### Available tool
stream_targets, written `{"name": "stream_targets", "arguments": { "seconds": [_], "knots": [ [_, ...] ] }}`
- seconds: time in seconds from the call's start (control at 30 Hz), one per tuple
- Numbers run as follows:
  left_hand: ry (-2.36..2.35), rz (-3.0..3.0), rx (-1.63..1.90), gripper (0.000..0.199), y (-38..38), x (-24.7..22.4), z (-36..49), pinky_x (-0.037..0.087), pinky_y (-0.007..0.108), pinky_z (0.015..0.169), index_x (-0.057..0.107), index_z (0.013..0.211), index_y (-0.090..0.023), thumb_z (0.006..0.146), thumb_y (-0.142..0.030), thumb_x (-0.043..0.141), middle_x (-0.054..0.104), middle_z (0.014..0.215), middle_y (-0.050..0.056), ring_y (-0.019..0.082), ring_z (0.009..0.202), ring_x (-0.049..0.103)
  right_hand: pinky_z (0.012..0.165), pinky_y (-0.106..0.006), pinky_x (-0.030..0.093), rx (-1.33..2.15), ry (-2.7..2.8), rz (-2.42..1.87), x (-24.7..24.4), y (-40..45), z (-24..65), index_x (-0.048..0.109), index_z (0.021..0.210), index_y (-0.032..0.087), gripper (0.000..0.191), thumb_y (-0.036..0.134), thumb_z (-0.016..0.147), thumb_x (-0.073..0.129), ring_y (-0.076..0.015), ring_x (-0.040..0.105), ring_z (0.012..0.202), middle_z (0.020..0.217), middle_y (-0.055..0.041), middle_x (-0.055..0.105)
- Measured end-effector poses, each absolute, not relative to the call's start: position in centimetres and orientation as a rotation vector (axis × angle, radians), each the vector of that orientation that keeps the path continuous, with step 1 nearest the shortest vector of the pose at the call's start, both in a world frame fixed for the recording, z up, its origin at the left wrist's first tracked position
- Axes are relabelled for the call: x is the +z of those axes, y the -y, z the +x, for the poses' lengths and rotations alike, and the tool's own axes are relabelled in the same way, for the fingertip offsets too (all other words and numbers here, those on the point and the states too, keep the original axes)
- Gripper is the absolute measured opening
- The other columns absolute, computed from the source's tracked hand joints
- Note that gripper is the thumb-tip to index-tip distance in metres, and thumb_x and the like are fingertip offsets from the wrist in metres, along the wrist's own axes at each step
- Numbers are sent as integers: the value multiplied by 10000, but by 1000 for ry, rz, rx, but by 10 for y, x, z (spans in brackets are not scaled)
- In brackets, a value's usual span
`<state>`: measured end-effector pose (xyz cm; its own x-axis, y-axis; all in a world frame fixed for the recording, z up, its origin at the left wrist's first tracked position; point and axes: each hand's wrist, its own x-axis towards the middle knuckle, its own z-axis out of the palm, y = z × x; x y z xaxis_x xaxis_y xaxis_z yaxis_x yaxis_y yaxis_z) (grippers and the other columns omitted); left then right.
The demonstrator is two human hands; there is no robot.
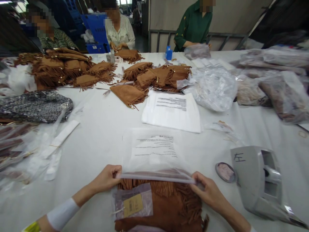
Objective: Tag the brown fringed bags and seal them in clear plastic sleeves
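- The left hand [109, 175], lower centre-left of the frame, pinches the near edge of a clear plastic bag [151, 138] at its left end.
- The right hand [209, 191], lower right of centre, grips the same edge at its right end, thumb and fingers closed on it.
- The plastic bag lies in the middle of the frame, printed with dark lines of text; its near edge is at the fringe of a brown handbag [166, 209].
- The handbag lies at the bottom centre, between the forearms, with a small clear pouch [146, 193] on its left part; a tan tag [133, 205] shows in the pouch.
- A printed white stack [171, 117] lies just above centre.
- A grey desktop device [251, 177] stands at lower right, beside a small round dish [217, 175].
- More brown fringed bags [145, 77] lie across the upper left and upper centre.
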<state>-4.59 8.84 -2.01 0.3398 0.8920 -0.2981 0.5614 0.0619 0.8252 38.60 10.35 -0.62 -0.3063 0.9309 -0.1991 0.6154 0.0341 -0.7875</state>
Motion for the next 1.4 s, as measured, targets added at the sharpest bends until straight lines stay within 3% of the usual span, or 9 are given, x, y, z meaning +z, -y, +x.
{"name": "stream_targets", "arguments": {
  "seconds": [0.13,0.33,0.5,0.7,0.8,0.9,1.03,1.27,1.4],
  "knots": [
    [-1436,1962,542,303,-68,-24,-44,221,254,544,304,569,-201,824,-192,467,338,563,-58,92,546,321,501,-218,379,954,2024,-1555,-19,-93,385,445,627,223,160,293,762,498,-112,458,506,543,56,467],
    [-1386,2187,568,155,-34,-26,-52,311,253,546,425,747,-219,885,-282,459,461,658,-28,114,589,440,509,-213,427,960,2103,-1515,-21,-67,393,499,650,221,242,387,823,532,-120,512,522,570,34,537],
    [-1423,2110,706,201,-7,-35,-48,314,256,537,418,722,-219,886,-331,443,456,650,-17,126,600,441,499,-203,445,1027,2065,-1513,-18,-40,394,523,656,216,284,426,847,515,-121,539,518,576,27,549],
    [-1630,1757,451,283,-21,-19,-52,333,229,545,412,688,-207,860,-397,532,451,613,-53,107,570,431,509,-214,448,1089,2039,-1555,-11,-43,384,567,707,209,285,453,849,521,-130,551,529,588,26,564],
    [-1417,1727,355,200,-23,-13,-64,401,238,610,478,813,-203,814,-362,599,534,750,-24,127,672,507,523,-215,453,1147,2041,-1523,-6,-49,381,573,728,211,278,442,866,503,-130,558,541,605,25,574],
    [-1304,1809,350,60,-15,-17,-68,439,272,715,486,879,-208,863,-264,500,561,866,19,145,779,533,550,-221,461,1164,2047,-1497,-5,-52,380,568,746,213,267,432,878,490,-134,563,566,625,21,577],
    [-1575,1839,529,160,-9,-27,-46,401,256,626,411,725,-221,883,-204,390,492,701,-16,131,660,473,567,-232,461,1187,2024,-1499,-11,-58,379,555,768,214,284,450,894,460,-138,557,583,644,14,578],
    [-1621,1746,532,228,20,-32,-37,338,211,527,375,647,-220,857,-251,460,449,583,-62,103,539,425,561,-234,439,1309,1789,-1584,-11,-47,386,467,914,220,226,445,911,452,-126,516,574,630,52,516],
    [-1624,1624,480,272,40,-45,-58,370,214,525,411,660,-222,866,-378,496,470,587,-60,114,544,452,648,-254,451,1303,2087,-1332,6,-38,398,476,728,208,263,403,904,470,-134,525,685,730,-3,542]
  ]
}}
